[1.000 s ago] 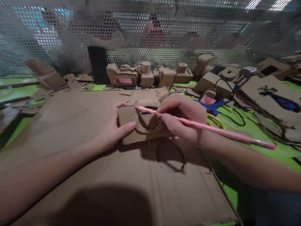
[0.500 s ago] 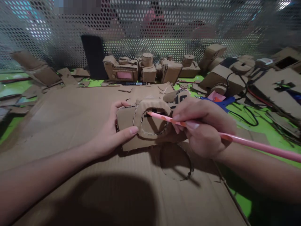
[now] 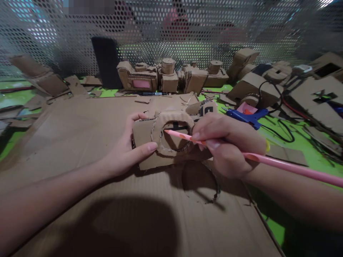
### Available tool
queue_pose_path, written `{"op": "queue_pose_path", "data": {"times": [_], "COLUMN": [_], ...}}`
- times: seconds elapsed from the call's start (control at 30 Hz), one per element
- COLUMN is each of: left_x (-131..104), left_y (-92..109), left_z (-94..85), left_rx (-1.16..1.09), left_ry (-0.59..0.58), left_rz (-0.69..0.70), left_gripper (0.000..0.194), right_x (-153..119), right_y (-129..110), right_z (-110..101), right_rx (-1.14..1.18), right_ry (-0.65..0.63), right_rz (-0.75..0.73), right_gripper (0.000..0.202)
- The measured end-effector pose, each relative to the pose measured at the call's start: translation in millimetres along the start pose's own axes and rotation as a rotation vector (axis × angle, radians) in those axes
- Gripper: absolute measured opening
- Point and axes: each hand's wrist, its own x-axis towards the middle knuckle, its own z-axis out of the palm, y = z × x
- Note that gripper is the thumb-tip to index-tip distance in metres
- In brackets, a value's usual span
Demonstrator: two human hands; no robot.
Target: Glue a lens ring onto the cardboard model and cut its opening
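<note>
Pink pencil point(image 3: 281, 164), pinched in the right hand point(image 3: 229, 144), shifts toward nine o'clock, the left hand point(image 3: 127, 151) clasping the cardboard camera point(image 3: 146, 133), seemingly for steadiness.

Brown box-shaped cardboard body point(image 3: 160, 160): matt paper faces, rough corrugated edges. Long slim pink pencil point(image 3: 278, 165): smooth, softly glossy finish. Broad flat brown cardboard sheet point(image 3: 88, 132): matt, faintly ribbed. Blue gun-shaped tool point(image 3: 249, 117): smooth plastic look. Grey perforated screen point(image 3: 209, 21): metallic sheen.
</note>
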Motion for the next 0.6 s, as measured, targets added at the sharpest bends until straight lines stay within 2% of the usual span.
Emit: {"op": "queue_pose_path", "data": {"times": [0.17,0.33,0.5,0.6], "left_x": [-0.4,-2.0,-2.8,-3.0], "left_y": [1.4,-1.6,-5.8,-7.3], "left_z": [0.5,-1.2,-3.6,-4.8], "left_rx": [-0.013,0.008,-0.008,0.006], "left_ry": [-0.001,-0.013,-0.060,-0.083], "left_rz": [-0.007,-0.028,0.008,0.017], "left_gripper": [0.064,0.066,0.064,0.063], "right_x": [-1.8,-2.9,-1.9,0.7], "right_y": [1.7,0.8,3.9,4.0], "right_z": [1.2,-1.5,-1.2,-0.9], "right_rx": [0.082,0.055,0.085,0.078], "right_ry": [0.100,0.004,0.071,0.027], "right_rz": [-0.005,0.028,-0.033,-0.060], "right_gripper": [0.022,0.025,0.023,0.022]}}
